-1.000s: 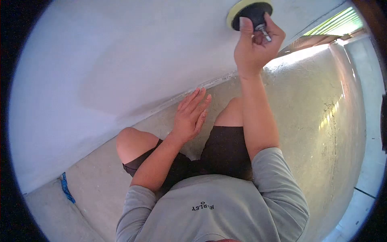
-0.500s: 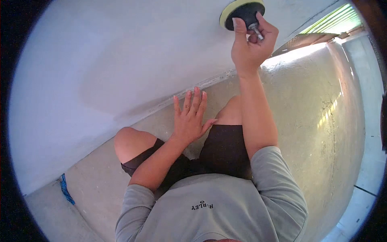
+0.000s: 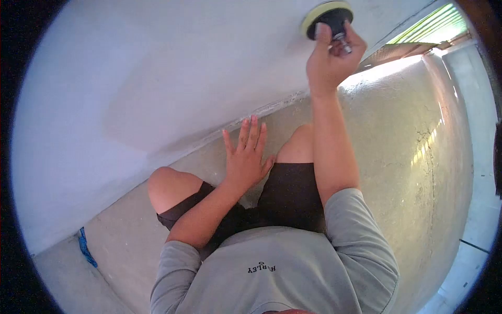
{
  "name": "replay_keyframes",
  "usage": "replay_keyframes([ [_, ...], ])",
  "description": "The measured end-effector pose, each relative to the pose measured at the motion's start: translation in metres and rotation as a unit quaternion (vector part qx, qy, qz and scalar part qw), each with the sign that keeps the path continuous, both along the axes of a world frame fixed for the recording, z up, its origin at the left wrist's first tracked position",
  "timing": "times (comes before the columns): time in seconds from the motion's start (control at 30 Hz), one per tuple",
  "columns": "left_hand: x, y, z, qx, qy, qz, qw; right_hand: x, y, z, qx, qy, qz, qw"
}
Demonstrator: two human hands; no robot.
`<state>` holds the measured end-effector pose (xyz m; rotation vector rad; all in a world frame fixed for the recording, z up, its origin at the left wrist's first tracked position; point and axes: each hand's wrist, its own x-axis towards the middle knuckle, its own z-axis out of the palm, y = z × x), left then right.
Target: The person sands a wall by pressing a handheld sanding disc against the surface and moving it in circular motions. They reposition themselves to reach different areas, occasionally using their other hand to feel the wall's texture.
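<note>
My right hand point(image 3: 336, 65) grips a round sanding pad point(image 3: 330, 18) by its metal shank point(image 3: 343, 44), thumb and fingers bent around the back. The pad has a black backing and a pale yellow rim, and its face lies against the white wall point(image 3: 172, 68) near the upper right. Below and to the left, my left hand point(image 3: 246, 159) is empty, fingers spread toward the foot of the wall and palm turned down. Its thumb overlaps the edge of my knee in this view.
I sit cross-legged on a grey concrete floor point(image 3: 387, 157) close along the wall. A blue strip of cloth point(image 3: 85, 246) lies on the floor at lower left. Bright light enters by green slats point(image 3: 434, 26) at upper right.
My right hand has slid the sanding pad a little to the right along the wall. The left hand has barely shifted, its thumb drawn slightly inward.
</note>
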<state>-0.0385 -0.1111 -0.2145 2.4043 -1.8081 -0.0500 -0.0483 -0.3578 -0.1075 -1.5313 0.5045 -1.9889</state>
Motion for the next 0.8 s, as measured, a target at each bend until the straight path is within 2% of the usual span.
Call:
replay_keyframes([
  [0.03,0.001,0.000,-0.002,-0.005,-0.003,-0.005,1.000,0.003,0.000,-0.005,-0.028,0.010,-0.049,0.998],
  [0.07,0.001,0.000,-0.005,0.059,-0.036,0.000,0.998,0.004,-0.006,-0.009,-0.176,0.055,-0.087,0.979],
  [0.1,0.000,0.001,-0.010,0.122,-0.070,0.004,0.990,-0.003,0.001,-0.006,-0.228,0.119,-0.076,0.963],
  [0.13,-0.001,0.003,-0.019,0.114,-0.073,-0.006,0.991,-0.004,0.000,-0.003,-0.236,0.124,-0.064,0.962],
  [0.2,0.001,0.008,-0.035,0.175,-0.057,-0.002,0.983,-0.001,0.004,0.002,-0.251,0.127,-0.056,0.958],
  [0.23,0.002,0.010,-0.031,0.168,-0.061,-0.002,0.984,0.002,0.009,0.005,-0.086,0.014,0.014,0.996],
  [0.27,0.004,0.010,-0.027,0.172,-0.027,0.014,0.985,0.006,0.013,0.007,0.082,-0.098,0.089,0.988],
  [0.3,0.007,0.010,-0.024,0.177,0.007,0.031,0.984,0.009,0.018,0.009,0.077,-0.100,0.093,0.988],
  [0.37,0.015,0.010,-0.028,0.141,0.005,0.044,0.989,0.011,0.033,0.007,0.151,-0.087,0.097,0.980],
  [0.4,0.019,0.010,-0.031,0.106,0.002,0.054,0.993,0.009,0.042,0.006,0.135,-0.009,0.071,0.988],
  [0.43,0.019,0.008,-0.034,0.103,-0.003,0.062,0.993,0.003,0.043,0.005,0.132,-0.014,0.079,0.988],
  [0.47,0.018,0.005,-0.037,0.097,0.064,0.063,0.991,-0.004,0.036,0.003,0.001,0.091,0.000,0.996],
  [0.5,0.022,0.005,-0.037,0.088,0.124,0.077,0.985,-0.005,0.028,0.000,-0.133,0.179,-0.071,0.972],
  [0.53,0.024,0.006,-0.034,0.105,0.149,0.052,0.982,-0.003,0.017,-0.015,-0.046,0.147,-0.071,0.985],
  [0.57,0.023,0.005,-0.032,0.121,0.173,0.036,0.977,-0.003,0.024,0.002,0.168,-0.005,0.058,0.984],
  [0.6,0.023,0.010,-0.042,0.093,0.198,-0.017,0.976,-0.008,0.015,0.004,0.167,-0.019,0.041,0.985],
  [0.63,0.023,0.008,-0.029,0.104,0.202,-0.050,0.973,-0.012,-0.006,-0.009,0.228,-0.006,-0.003,0.974],
  [0.67,0.022,0.009,-0.025,0.128,0.212,-0.070,0.966,-0.008,0.008,0.006,0.246,-0.059,0.011,0.968],
  [0.7,0.021,0.011,-0.038,0.112,0.200,-0.092,0.969,-0.009,0.012,0.008,0.249,-0.035,0.010,0.968],
  [0.77,0.022,0.009,-0.062,0.117,0.228,-0.121,0.959,-0.006,0.003,0.002,0.222,-0.044,0.021,0.974],
  [0.8,0.021,0.007,-0.043,0.141,0.241,-0.107,0.954,-0.014,-0.009,-0.006,0.188,-0.008,0.008,0.982],
])
